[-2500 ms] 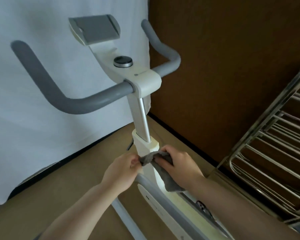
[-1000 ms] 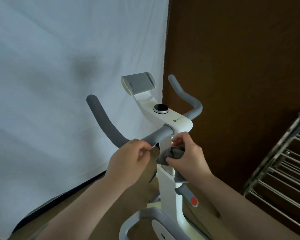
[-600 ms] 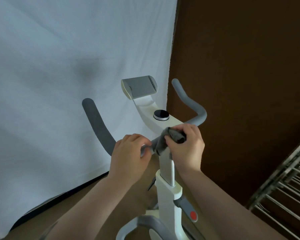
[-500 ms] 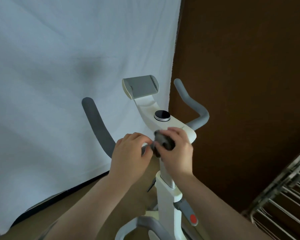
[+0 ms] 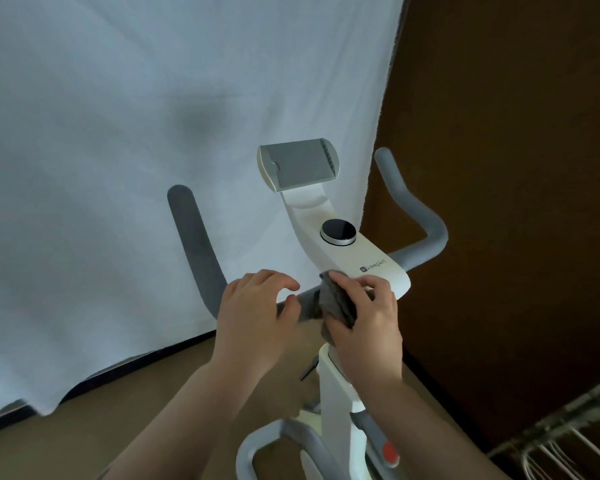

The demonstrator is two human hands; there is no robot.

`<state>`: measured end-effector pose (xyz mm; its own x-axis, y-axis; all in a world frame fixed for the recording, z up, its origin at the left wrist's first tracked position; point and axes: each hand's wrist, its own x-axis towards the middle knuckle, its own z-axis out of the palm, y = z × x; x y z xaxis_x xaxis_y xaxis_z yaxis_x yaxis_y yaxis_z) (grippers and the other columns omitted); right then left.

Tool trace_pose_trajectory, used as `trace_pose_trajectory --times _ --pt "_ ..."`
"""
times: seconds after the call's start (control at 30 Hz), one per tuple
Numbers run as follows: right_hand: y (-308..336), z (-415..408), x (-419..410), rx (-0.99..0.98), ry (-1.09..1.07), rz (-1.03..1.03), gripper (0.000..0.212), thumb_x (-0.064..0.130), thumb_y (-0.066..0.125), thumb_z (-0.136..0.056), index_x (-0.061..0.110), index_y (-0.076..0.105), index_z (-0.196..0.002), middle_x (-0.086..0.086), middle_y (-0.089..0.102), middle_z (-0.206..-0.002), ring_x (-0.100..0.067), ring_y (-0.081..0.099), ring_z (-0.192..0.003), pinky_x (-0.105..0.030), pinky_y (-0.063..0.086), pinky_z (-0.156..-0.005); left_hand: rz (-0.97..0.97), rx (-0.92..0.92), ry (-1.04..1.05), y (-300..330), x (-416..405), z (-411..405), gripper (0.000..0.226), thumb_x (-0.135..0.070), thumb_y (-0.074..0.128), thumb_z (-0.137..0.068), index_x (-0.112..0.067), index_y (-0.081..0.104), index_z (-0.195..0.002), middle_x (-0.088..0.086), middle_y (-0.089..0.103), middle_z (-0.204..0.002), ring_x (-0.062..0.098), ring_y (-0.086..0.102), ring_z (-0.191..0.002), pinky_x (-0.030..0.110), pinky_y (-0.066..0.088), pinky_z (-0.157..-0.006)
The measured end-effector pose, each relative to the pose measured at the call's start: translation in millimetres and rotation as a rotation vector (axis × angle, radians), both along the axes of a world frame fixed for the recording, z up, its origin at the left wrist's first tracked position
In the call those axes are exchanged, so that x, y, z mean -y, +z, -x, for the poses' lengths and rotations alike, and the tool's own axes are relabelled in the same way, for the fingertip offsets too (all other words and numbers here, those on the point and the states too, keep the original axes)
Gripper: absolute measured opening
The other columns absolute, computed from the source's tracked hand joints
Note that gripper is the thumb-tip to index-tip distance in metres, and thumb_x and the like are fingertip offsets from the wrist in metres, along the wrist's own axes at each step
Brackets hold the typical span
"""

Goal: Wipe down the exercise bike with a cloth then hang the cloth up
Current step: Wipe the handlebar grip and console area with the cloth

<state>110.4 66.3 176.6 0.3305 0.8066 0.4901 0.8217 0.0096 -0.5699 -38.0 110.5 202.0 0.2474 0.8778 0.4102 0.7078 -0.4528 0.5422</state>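
Note:
A white exercise bike (image 5: 364, 265) with grey handlebars stands in front of me, its grey tablet holder (image 5: 298, 166) and round black knob (image 5: 338, 231) at the top. My right hand (image 5: 364, 323) grips a bunched grey cloth (image 5: 333, 303) against the near end of the white console, where the left handlebar (image 5: 194, 244) joins it. My left hand (image 5: 253, 313) rests on that bar just left of the cloth, fingers loosely curled over it. The right handlebar (image 5: 416, 223) is free.
A white sheet (image 5: 153, 133) hangs behind the bike on the left and a dark brown wall (image 5: 516, 168) stands on the right. A metal drying rack (image 5: 568, 441) sits at the lower right. Brown floor lies below, with the bike's post and red knob (image 5: 388, 452) near my arms.
My hands and the cloth rose from the lower post to the handlebar joint. Over the last half second the right hand shifted the cloth slightly right onto the console edge, and the left fingers loosened.

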Motion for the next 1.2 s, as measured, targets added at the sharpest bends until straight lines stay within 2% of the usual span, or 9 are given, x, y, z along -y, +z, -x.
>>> trace_pose_trajectory --times 0.17,0.3,0.43,0.67,0.8,0.87,0.97,1.13,1.2 --pt "-3.4 19.8 4.6 -0.191 -0.019 -0.013 0.048 0.004 0.072 -0.079 0.026 0.061 -0.121 0.006 0.039 -0.125 -0.016 0.048 -0.114 -0.029 0.052 -0.091 -0.047 -0.005 -0.101 0.6 -8.1 8.0 0.015 -0.021 0.059 -0.088 -0.025 0.069 -0.098 -0.013 0.068 -0.103 0.009 0.058 -0.095 0.021 0.028 -0.09" --pt "4.4 12.4 5.1 -0.224 -0.118 -0.009 0.041 -0.002 0.065 -0.082 0.025 0.063 -0.113 0.007 0.043 -0.121 -0.004 0.048 -0.099 -0.009 0.045 -0.077 -0.082 -0.044 -0.191 0.0 -9.7 21.6 0.013 -0.023 0.058 -0.089 -0.026 0.068 -0.097 -0.014 0.068 -0.1 0.007 0.057 -0.091 0.021 0.03 -0.087" --pt "-5.5 46.0 12.1 -0.321 -0.206 -0.048 0.042 -0.006 0.062 -0.082 0.026 0.059 -0.109 0.005 0.043 -0.12 -0.012 0.052 -0.102 -0.023 0.052 -0.082 -0.092 -0.031 -0.251 0.2 -11.8 28.6 0.014 -0.024 0.057 -0.089 -0.027 0.068 -0.097 -0.015 0.067 -0.101 0.006 0.056 -0.09 0.022 0.031 -0.089" --pt "0.9 40.3 11.8 -0.392 -0.278 -0.079 0.035 -0.003 0.061 -0.086 0.025 0.059 -0.107 0.007 0.045 -0.115 -0.006 0.051 -0.098 -0.015 0.048 -0.079 -0.078 -0.045 -0.317 0.3 -16.2 26.6 0.019 -0.027 0.053 -0.091 -0.027 0.067 -0.103 -0.015 0.066 -0.107 0.007 0.056 -0.095 0.024 0.034 -0.092" --pt "0.2 35.9 9.6 -0.373 -0.249 -0.106 0.031 0.0 0.063 -0.086 0.023 0.061 -0.106 0.006 0.046 -0.116 0.003 0.049 -0.096 -0.01 0.045 -0.076 -0.08 -0.027 -0.3 0.9 -17.9 27.5 0.02 -0.026 0.054 -0.092 -0.024 0.067 -0.106 -0.012 0.066 -0.11 0.01 0.058 -0.095 0.027 0.039 -0.091" --pt "4.9 29.2 7.8 -0.343 -0.286 -0.118 0.029 0.003 0.062 -0.087 0.02 0.065 -0.111 0.004 0.05 -0.118 -0.001 0.05 -0.096 -0.014 0.047 -0.08 -0.072 -0.016 -0.277 1.8 -18.3 28.2 0.02 -0.026 0.055 -0.092 -0.024 0.067 -0.107 -0.011 0.066 -0.112 0.011 0.059 -0.092 0.029 0.042 -0.09" --pt "6.3 29.0 8.0 -0.139 -0.178 -0.044 0.036 0.001 0.062 -0.085 0.021 0.069 -0.115 0.005 0.05 -0.122 -0.009 0.047 -0.108 -0.023 0.048 -0.087 -0.042 0.002 -0.253 3.7 -16.9 26.2 0.02 -0.028 0.055 -0.092 -0.025 0.067 -0.108 -0.013 0.065 -0.112 0.008 0.056 -0.086 0.027 0.043 -0.085" --pt "24.0 5.5 -3.1 0.045 -0.134 0.041 0.032 0.005 0.06 -0.088 0.023 0.069 -0.113 0.003 0.05 -0.12 -0.012 0.043 -0.111 -0.021 0.045 -0.084 0.017 0.023 -0.248 4.2 -12.2 11.2 0.019 -0.026 0.054 -0.091 -0.026 0.067 -0.106 -0.013 0.066 -0.107 0.008 0.059 -0.09 0.033 0.047 -0.084" --pt "16.7 10.8 -5.6 0.097 -0.097 0.056 0.029 0.014 0.063 -0.089 0.024 0.067 -0.116 0.005 0.046 -0.123 -0.011 0.042 -0.113 -0.017 0.042 -0.084 0.02 0.04 -0.239 4.8 -9.3 6.5 0.019 -0.026 0.054 -0.091 -0.026 0.067 -0.105 -0.013 0.066 -0.104 0.008 0.06 -0.09 0.034 0.049 -0.083"
